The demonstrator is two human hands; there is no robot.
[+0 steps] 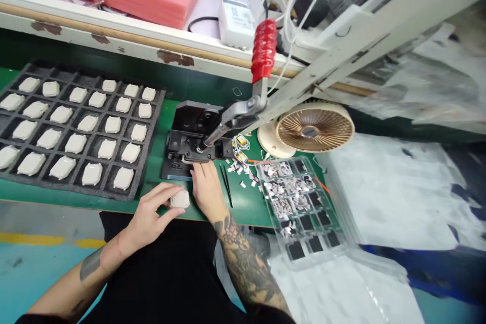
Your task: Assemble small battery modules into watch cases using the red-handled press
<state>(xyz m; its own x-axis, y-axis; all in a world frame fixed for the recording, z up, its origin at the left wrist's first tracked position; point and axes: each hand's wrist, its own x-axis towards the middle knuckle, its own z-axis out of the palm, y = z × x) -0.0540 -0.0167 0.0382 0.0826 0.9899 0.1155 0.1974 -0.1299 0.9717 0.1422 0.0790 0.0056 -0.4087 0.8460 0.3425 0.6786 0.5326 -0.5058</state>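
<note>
My left hand [154, 212] pinches a small white watch-case-shaped piece [179, 199] between thumb and fingers, just in front of the black clamp fixture [186, 144]. Reaching in at the fixture's front edge, my right hand [208, 190] has its fingers close together; the tips go under the clamp, so what they grip is hidden. The fixture's toggle lever has a red-wrapped handle [264, 48], which stands upright. To the left lies a dark grey felt tray [146, 162] with similar white pieces in most compartments. Black tweezers [227, 186] rest right beside my right hand.
Small white tabs [243, 184] lie scattered on the green mat [250, 207]. A clear compartment tray [273, 217] holds black squares and many small parts. Behind it stands a beige fan [315, 129]. A shelf above carries a pink foam tray [182, 15] and white boxes [237, 23].
</note>
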